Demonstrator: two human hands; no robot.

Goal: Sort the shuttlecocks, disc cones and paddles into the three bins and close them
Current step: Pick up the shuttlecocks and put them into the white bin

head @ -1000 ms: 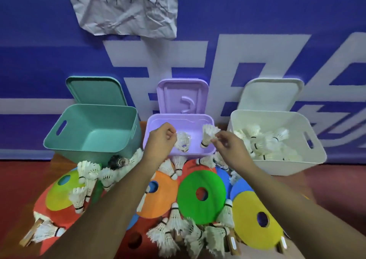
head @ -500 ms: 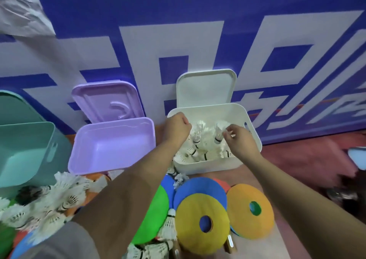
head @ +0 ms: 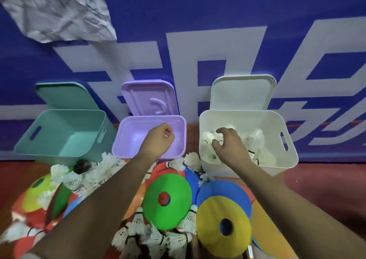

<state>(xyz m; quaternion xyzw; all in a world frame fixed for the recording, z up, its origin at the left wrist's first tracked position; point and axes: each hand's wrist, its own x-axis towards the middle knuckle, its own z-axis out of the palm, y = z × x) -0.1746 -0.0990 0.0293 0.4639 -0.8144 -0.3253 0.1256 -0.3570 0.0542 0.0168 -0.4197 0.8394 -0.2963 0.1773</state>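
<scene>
Three open bins (head: 206,120): only white one holds shuttlecocks (head: 257,140).

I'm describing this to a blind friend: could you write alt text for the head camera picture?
Two bare arms reach forward: the right hand is over shuttlecocks in the white bin, and the left hand, loosely curled, is over the empty purple bin. An empty teal bin stands left of them, all lids open. More shuttlecocks and coloured disc cones lie heaped in front.

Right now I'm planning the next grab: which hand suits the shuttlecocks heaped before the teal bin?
Left. The left hand hovers over the purple bin, nearer that heap; the right hand is inside the white bin.
</scene>
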